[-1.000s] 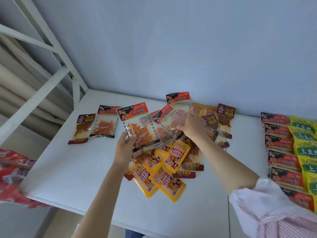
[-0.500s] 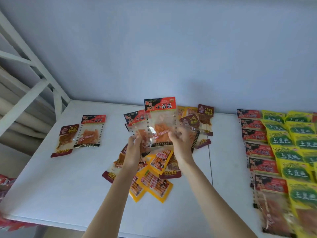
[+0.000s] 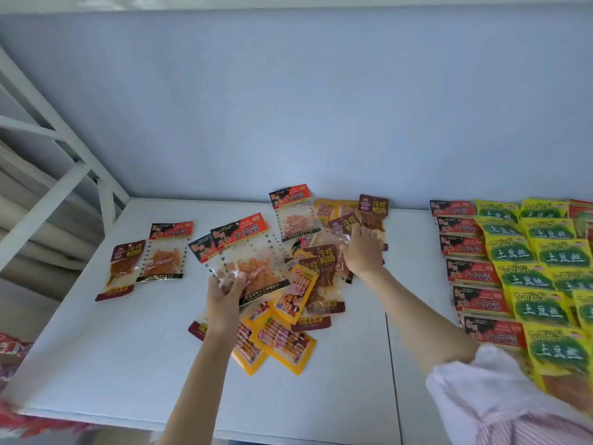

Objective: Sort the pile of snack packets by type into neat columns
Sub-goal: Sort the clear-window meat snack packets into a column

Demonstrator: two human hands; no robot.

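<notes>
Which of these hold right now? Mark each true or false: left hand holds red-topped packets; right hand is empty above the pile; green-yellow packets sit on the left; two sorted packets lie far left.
1. The left hand grips red-topped clear packets. True.
2. The right hand hovers clear of the pile. False: it rests on a brown packet in the pile.
3. The green-yellow packets lie on the left. False: they lie on the right.
4. A brown-topped packet and a red-topped packet lie side by side far left. True.

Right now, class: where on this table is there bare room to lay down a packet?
Bare table lies in front of the two left packets, and between the pile and the red column. The pile and right-hand columns are crowded.
</notes>
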